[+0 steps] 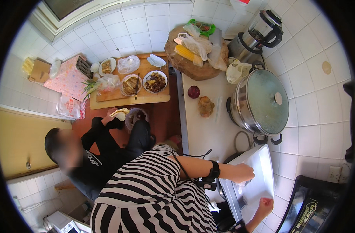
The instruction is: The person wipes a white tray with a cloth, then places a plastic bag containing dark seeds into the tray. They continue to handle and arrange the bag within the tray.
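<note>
Over a white rectangular plastic tray [262, 166], my left hand [244, 172] has its fingers curled, with crumpled clear plastic [240, 186] just beneath it. Whether the fingers grip this plastic cannot be told. My right hand [265, 205] is also curled, at the tray's right edge near the tiled wall; its palm side is partly hidden and no held thing shows. Black straps are on both wrists. Beyond the tray stands a large steel steamer pot [244, 104] with a glass lid [265, 102]. A red onion [193, 91] and a knobbly brown food piece [206, 107] lie on the white counter [200, 134].
A seated person in black [93, 163] holds a pale peeled item [120, 114] over a bin [136, 116]. Dishes of food, including a bowl [155, 81], stand on a wooden board [113, 97]. Bagged corn [184, 52] lies on a round wooden block [192, 72] beside a blender [254, 35].
</note>
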Action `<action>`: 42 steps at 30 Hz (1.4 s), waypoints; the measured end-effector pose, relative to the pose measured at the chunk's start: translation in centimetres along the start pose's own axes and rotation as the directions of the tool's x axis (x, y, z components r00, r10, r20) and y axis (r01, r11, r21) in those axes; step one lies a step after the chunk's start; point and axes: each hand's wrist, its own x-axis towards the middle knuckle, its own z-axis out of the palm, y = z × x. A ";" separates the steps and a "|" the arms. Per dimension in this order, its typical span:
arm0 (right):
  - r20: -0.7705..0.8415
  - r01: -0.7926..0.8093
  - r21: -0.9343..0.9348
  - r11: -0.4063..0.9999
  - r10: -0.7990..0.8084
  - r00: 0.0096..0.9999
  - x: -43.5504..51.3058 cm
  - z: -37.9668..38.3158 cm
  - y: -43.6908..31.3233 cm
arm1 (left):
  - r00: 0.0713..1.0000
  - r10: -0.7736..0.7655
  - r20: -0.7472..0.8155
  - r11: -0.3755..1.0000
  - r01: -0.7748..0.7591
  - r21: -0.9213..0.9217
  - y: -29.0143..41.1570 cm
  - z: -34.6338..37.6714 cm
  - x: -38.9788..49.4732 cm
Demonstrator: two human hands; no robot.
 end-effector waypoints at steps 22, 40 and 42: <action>0.142 -0.641 -0.004 0.767 0.635 0.759 -15.5 -5.1 -4.2 | 0.982 -0.169 -0.083 0.956 0.143 -0.256 3.1 -6.1 4.2; 0.316 0.188 0.055 0.981 -0.196 0.928 1.6 9.2 -2.5 | 0.999 -0.051 0.000 0.888 0.045 -0.458 4.5 -7.0 6.1; 0.262 0.142 0.077 0.987 -0.158 0.952 1.9 9.2 -2.1 | 0.988 -0.094 -0.125 0.919 0.038 -0.392 3.5 -6.7 5.5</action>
